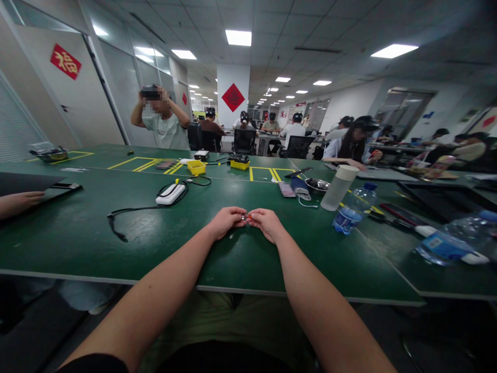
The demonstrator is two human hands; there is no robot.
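Both my forearms reach out over the green table (116, 243). My left hand (227, 220) and my right hand (266, 223) meet fingertip to fingertip just above the tabletop. Between the fingertips they pinch a tiny shiny part (244, 217), too small to identify. A white power bank (171, 194) with a black cable (128, 211) lies to the left of my left hand, well apart from it.
To the right lie a tipped water bottle (354, 208), a translucent cup (338, 187) and a metal bowl (316, 185). Yellow bins (196, 167) sit farther back. Another person's hand (19, 201) rests at the left edge. Several people sit at desks behind.
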